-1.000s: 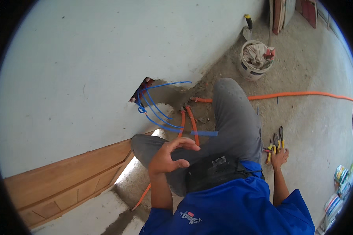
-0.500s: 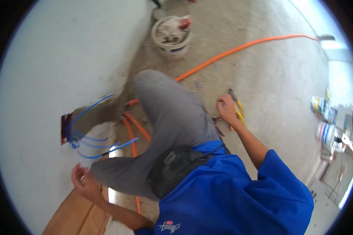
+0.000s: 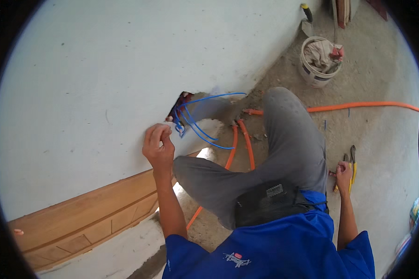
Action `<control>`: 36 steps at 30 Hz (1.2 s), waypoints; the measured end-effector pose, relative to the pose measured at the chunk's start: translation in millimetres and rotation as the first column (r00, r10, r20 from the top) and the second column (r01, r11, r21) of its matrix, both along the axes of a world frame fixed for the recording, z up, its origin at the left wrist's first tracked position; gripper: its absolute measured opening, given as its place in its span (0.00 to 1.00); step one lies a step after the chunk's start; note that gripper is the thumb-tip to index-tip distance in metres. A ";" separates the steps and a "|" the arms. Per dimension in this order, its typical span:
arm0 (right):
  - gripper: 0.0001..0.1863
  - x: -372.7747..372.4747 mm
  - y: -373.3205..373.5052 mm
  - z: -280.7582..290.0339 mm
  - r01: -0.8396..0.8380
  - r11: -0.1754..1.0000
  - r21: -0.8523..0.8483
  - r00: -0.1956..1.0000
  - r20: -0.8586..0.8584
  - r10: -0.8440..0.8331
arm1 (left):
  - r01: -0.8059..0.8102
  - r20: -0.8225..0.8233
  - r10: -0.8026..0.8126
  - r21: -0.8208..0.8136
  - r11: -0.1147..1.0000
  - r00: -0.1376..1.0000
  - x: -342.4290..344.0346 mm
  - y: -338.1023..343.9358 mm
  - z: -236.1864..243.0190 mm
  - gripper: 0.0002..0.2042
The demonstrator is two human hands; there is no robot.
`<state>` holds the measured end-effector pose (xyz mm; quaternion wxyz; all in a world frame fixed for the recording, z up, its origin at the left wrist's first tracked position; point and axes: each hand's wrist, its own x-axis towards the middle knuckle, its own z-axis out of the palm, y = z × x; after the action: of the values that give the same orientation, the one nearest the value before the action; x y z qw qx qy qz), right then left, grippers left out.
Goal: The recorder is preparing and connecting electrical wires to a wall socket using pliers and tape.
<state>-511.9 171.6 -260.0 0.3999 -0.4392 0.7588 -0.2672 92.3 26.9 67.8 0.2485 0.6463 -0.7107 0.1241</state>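
Several thin blue wires (image 3: 204, 135) come out of a rough hole (image 3: 176, 108) in the pale wall and curve over a broken recess. My left hand (image 3: 159, 143) is raised against the wall just below the hole, fingers curled and pinched; what they hold, if anything, is too small to make out. Low on my right, my right hand (image 3: 343, 173) is near the floor with its fingers drawn together. Right beside it lies a pair of pliers (image 3: 354, 163) with yellow handles. I cannot make out anything in the right fingers. A small reddish thing (image 3: 332, 173) shows beside them.
Orange conduits (image 3: 248, 148) rise by my bent legs, and a long orange conduit (image 3: 368, 104) crosses the floor. Ahead stand a white bucket (image 3: 314, 77) holding a crumpled sack and a trowel (image 3: 307, 23). A brown wooden panel (image 3: 102, 200) runs along the wall's lower left.
The view has turned, bringing the wall hole nearer the middle. My left hand has risen from beside the wooden panel to just below the hole. My right hand stays low by the pliers.
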 end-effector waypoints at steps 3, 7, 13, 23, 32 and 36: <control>0.07 41.4 -54.0 39.8 -0.147 0.979 -0.140 0.984 -0.118 0.131 | -0.029 -0.154 0.037 0.057 0.998 0.987 0.9 5.5 15.5 0.09; 0.06 99.9 -121.2 89.2 -0.128 0.968 -0.214 0.991 -0.002 0.131 | -0.109 -0.114 0.143 0.267 0.958 0.983 -17.4 8.8 25.7 0.15; 0.05 182.1 -185.2 158.4 -0.361 0.798 -0.482 0.911 0.000 0.412 | -0.148 0.187 0.129 0.090 0.985 0.974 -4.5 11.1 4.3 0.17; 0.05 225.0 -195.7 184.4 -0.482 0.671 -0.563 0.809 0.010 0.588 | 0.106 0.181 -0.101 -0.017 0.994 0.978 15.5 -0.2 12.3 0.19; 0.03 275.8 -207.8 202.9 -0.533 0.634 -0.560 0.655 0.201 0.728 | 0.146 0.039 -0.142 -0.140 0.979 0.989 27.8 -3.9 -5.1 0.34; 0.05 290.4 -199.7 198.6 -0.607 0.568 -0.557 0.591 0.161 0.790 | 0.150 0.060 -0.143 -0.140 0.979 0.988 29.0 -0.6 -3.1 0.35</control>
<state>-221.5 -28.1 -61.4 0.5050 -0.7237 0.3351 -0.3300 121.3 26.3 64.7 0.2851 0.5693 -0.7515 0.1725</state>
